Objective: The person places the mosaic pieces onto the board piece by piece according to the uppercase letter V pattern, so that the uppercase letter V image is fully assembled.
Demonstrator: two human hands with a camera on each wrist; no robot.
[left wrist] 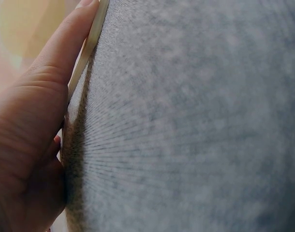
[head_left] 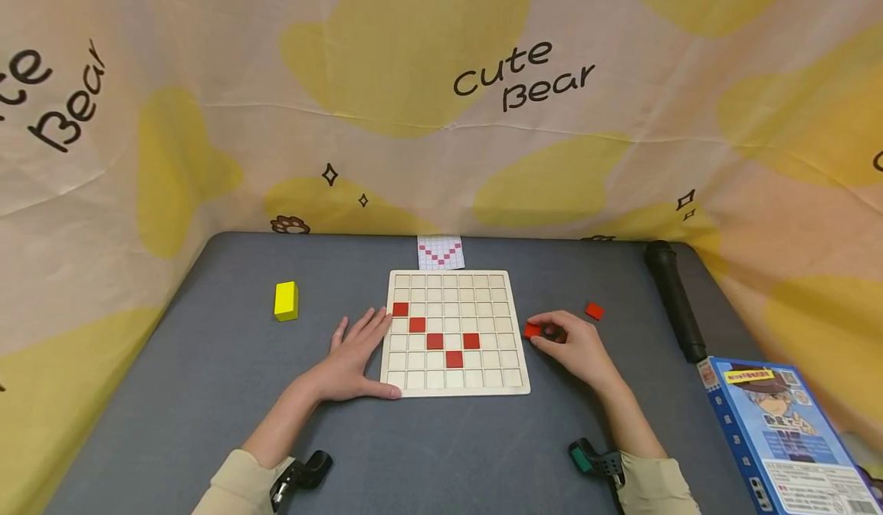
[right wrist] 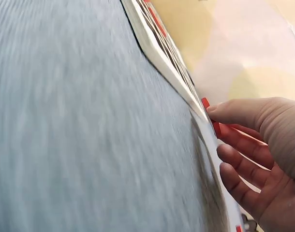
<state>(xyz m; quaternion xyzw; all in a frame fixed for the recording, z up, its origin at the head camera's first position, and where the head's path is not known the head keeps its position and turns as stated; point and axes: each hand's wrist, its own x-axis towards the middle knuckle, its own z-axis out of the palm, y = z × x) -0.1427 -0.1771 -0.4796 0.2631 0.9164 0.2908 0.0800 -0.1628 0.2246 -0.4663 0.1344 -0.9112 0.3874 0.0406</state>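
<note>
A cream grid board [head_left: 483, 381] lies mid-table, with several red square tiles [head_left: 434, 341] set in its cells in a slanting pattern. My left hand [head_left: 352, 358] rests at the board's left edge, fingers straight and spread, thumb touching the lower left corner. Just off the board's right edge my right hand [head_left: 576, 344] pinches a red tile [head_left: 532, 330] between thumb and index finger. The right wrist view shows the held tile [right wrist: 216, 128] tilted beside the board's rim. Another red tile [head_left: 595, 311] lies loose on the table, beyond my right hand.
A small pattern card [head_left: 441, 253] with pink squares lies behind the board. To the left stands a yellow block [head_left: 286, 301]. On the right are a black microphone-shaped object [head_left: 674, 300] and a blue box [head_left: 779, 431]. A printed cloth [head_left: 386, 116] hangs behind the grey table.
</note>
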